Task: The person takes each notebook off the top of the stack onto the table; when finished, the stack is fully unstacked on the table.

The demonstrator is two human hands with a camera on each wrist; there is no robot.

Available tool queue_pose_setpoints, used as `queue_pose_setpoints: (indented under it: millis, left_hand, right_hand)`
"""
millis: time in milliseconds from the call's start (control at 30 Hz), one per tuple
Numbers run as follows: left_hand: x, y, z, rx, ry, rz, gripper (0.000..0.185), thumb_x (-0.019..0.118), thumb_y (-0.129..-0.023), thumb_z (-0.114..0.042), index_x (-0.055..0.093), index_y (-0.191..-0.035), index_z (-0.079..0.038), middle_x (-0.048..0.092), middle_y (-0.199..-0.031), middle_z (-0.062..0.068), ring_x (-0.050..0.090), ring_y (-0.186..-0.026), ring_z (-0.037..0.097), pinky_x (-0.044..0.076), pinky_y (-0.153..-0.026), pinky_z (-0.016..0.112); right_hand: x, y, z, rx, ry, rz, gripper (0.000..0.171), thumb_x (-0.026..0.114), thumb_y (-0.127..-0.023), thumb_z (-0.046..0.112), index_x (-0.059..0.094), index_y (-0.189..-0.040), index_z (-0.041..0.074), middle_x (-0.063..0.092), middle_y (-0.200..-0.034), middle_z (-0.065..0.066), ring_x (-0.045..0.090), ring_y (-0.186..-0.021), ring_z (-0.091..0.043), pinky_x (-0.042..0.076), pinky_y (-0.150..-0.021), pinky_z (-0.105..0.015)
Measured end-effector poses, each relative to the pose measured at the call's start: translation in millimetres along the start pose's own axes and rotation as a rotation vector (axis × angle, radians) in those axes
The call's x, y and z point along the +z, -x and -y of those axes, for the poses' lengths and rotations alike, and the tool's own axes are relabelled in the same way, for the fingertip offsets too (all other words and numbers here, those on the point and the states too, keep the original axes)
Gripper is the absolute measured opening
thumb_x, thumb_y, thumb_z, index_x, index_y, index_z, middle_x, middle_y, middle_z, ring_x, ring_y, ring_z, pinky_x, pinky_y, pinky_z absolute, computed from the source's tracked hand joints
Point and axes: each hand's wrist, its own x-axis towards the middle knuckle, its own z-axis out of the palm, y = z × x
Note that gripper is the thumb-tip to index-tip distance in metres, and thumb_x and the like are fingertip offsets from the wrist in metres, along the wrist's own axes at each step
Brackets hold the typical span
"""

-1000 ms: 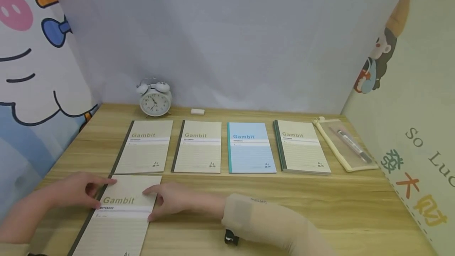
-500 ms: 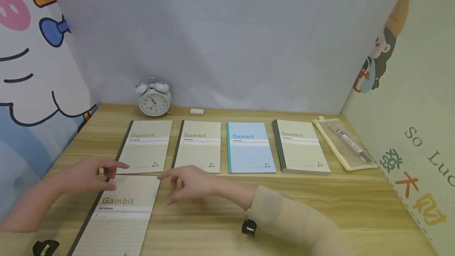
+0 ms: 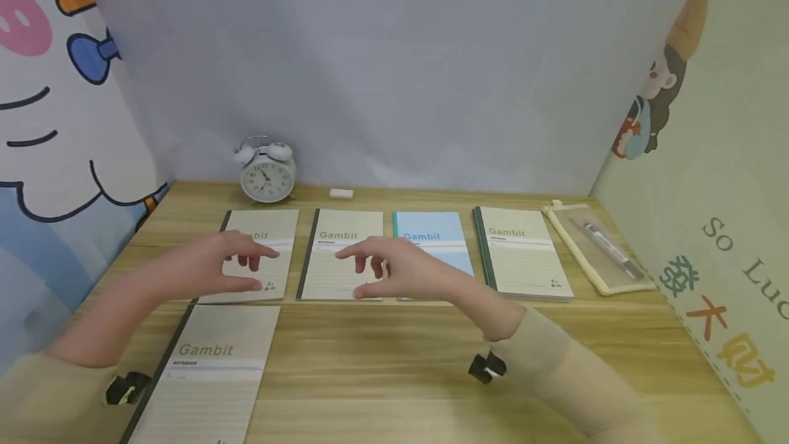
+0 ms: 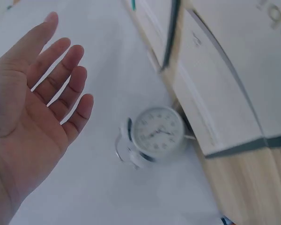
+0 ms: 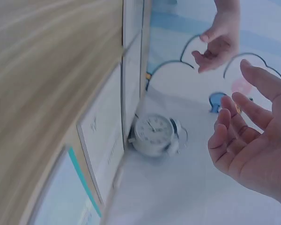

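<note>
My left hand (image 3: pixel 216 266) hovers over the far-left cream notebook (image 3: pixel 271 225), its fingers loosely bent around nothing. In the left wrist view the palm of that hand (image 4: pixel 42 93) shows bare. My right hand (image 3: pixel 401 269) is in the air over the second cream notebook (image 3: pixel 333 221) and the blue notebook (image 3: pixel 428 225), partly covering both. The right wrist view shows its fingers (image 5: pixel 229 136) relaxed and holding nothing. Nearer the front lies another cream notebook (image 3: pixel 203 382), its top edge against the bottom of the far-left one.
A stack of cream notebooks (image 3: pixel 524 252) with dark spines lies right of the blue one. Beyond it is a mesh pouch (image 3: pixel 592 238) holding a marker (image 3: pixel 610 249). A white alarm clock (image 3: pixel 268 173) and a white eraser (image 3: pixel 341 194) stand along the back wall.
Both hands have let go of the front cream notebook and risen away from it, moving forward and to the right. The front notebook stays where it was.
</note>
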Motion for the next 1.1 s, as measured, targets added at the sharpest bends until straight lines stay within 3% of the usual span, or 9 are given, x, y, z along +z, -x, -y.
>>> queue_pose_setpoints:
  millis: [100,267,467,633,833,1000,1100]
  left_hand:
    - [-2.6,-13.4,-14.7,0.007,-0.012,0.005,0.046,0.076,-0.078,-0.038,0.065,-0.12,-0.021,0.056,-0.087,-0.014,0.05,-0.084,0.009,0.045,-0.07,0.029]
    - [-3.2,-34.5,-36.9,0.088,-0.018,-0.026,0.049,0.077,-0.076,-0.038,0.066,-0.12,-0.019,0.057,-0.086,-0.015,0.049,-0.084,0.008,0.046,-0.071,0.029]
    - [-5.9,-54.6,-67.6,0.103,0.014,-0.058,0.057,0.073,-0.077,-0.05,0.062,-0.125,-0.021,0.061,-0.094,-0.012,0.053,-0.089,0.01,0.046,-0.075,0.03]
    - [-4.6,-72.5,-93.5,0.121,0.064,-0.099,0.063,0.071,-0.079,-0.05,0.056,-0.132,-0.02,0.064,-0.105,-0.008,0.055,-0.105,0.014,0.047,-0.09,0.038]
    - [10.6,-100.6,-118.2,0.148,0.134,-0.103,0.076,0.069,-0.08,-0.052,0.042,-0.143,-0.021,0.057,-0.127,-0.004,0.046,-0.125,0.018,0.039,-0.104,0.042]
    - [31.7,-127.4,-132.8,0.178,0.195,-0.154,0.082,0.07,-0.08,-0.05,0.033,-0.148,-0.02,0.044,-0.144,-0.002,0.039,-0.133,0.018,0.034,-0.109,0.038]
    - [46.5,-143.2,-139.4,0.171,0.256,-0.168,0.086,0.07,-0.081,-0.048,0.027,-0.15,-0.019,0.038,-0.148,-0.002,0.035,-0.136,0.017,0.032,-0.11,0.037]
  right_hand:
    - [-18,16,-5,-0.005,0.018,-0.056,0.049,0.072,-0.084,0.023,0.056,-0.13,0.019,0.058,-0.098,0.005,0.052,-0.076,-0.012,0.048,-0.065,-0.026]
    - [-43,39,-15,0.003,0.056,-0.147,0.044,0.072,-0.084,0.023,0.059,-0.125,0.017,0.057,-0.093,0.006,0.051,-0.083,-0.011,0.05,-0.071,-0.035]
    - [-61,69,-32,0.028,0.128,-0.274,0.043,0.075,-0.082,0.024,0.061,-0.122,0.018,0.061,-0.1,0.009,0.051,-0.085,-0.008,0.047,-0.07,-0.028]
    - [-76,96,-53,0.023,0.138,-0.353,0.046,0.076,-0.08,0.016,0.061,-0.123,0.018,0.063,-0.107,0.006,0.052,-0.088,-0.009,0.047,-0.071,-0.025]
    - [-95,129,-74,0.108,0.17,-0.365,0.048,0.073,-0.083,0.016,0.056,-0.129,0.016,0.059,-0.122,0.002,0.052,-0.106,-0.01,0.045,-0.084,-0.021]
    - [-108,150,-89,0.194,0.206,-0.378,0.051,0.071,-0.085,0.018,0.052,-0.133,0.017,0.055,-0.131,-0.002,0.051,-0.113,-0.012,0.043,-0.091,-0.022]
    - [-113,158,-98,0.207,0.182,-0.4,0.053,0.071,-0.085,0.014,0.051,-0.134,0.014,0.053,-0.134,-0.006,0.049,-0.115,-0.008,0.04,-0.092,-0.015]
